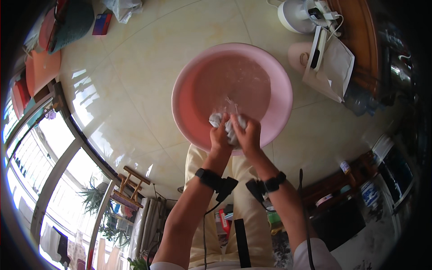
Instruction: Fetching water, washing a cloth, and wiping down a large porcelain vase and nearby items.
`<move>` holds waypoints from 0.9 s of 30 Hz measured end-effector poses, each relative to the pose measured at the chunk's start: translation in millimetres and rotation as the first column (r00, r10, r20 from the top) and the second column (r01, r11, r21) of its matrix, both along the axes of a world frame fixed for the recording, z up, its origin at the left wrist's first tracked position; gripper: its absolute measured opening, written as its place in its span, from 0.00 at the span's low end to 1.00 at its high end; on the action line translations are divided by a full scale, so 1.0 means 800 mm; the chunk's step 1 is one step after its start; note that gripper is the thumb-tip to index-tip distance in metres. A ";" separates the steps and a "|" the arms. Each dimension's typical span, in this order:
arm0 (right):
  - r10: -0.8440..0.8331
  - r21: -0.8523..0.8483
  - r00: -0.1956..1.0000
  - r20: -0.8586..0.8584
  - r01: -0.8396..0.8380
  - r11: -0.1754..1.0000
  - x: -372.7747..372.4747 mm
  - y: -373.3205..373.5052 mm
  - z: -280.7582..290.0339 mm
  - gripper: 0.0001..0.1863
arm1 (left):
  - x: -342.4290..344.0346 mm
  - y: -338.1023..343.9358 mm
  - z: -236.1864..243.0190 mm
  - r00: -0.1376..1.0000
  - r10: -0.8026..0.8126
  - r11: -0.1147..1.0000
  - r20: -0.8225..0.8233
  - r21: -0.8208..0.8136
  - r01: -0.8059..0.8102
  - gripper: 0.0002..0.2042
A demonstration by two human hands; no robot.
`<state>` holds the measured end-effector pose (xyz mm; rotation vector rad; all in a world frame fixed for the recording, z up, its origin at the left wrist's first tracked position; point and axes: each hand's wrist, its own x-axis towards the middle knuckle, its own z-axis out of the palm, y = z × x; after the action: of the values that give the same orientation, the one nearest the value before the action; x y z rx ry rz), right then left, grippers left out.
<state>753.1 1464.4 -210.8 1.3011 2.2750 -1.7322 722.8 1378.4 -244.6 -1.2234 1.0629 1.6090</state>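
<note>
A large pink basin (280, 85) stands on the floor in front of my knees, with clouded water (231, 81) in it. Over its near side, my left hand (220, 135) and my right hand (249, 135) are closed side by side around a wet, bunched whitish cloth (231, 131). One end of the cloth pokes out past my left fingers. Splashes show in the water just beyond my hands. Both wrists wear black straps with small devices and cables.
Pale tiles (135, 108) surround the basin. At the far right stand a white paper bag (335, 67) and a white fan-like appliance (294, 17) beside a wooden cabinet (355, 27). To the left are a glass sliding door (58, 130), a small wooden stool (130, 186) and orange-pink containers (42, 69).
</note>
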 end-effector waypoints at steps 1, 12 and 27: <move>-0.033 -0.001 0.996 0.083 0.034 0.999 -0.002 0.010 -0.014 0.15 | 0.000 0.007 0.001 1.000 -0.001 1.000 0.000 0.005 0.001 0.14; -0.013 0.657 0.983 0.185 -0.114 0.746 0.054 0.039 -0.170 0.30 | -0.016 -0.057 -0.084 0.989 -0.077 0.997 -0.123 -0.020 0.075 0.15; 0.409 0.039 0.907 -0.096 -0.408 0.912 0.042 0.001 0.047 0.16 | -0.036 -0.005 -0.007 0.967 -0.152 0.885 0.202 0.464 0.042 0.25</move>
<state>786.5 1465.3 -172.9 0.6747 2.3961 -1.6596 693.8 1374.5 -249.9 -0.9876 0.5414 1.4824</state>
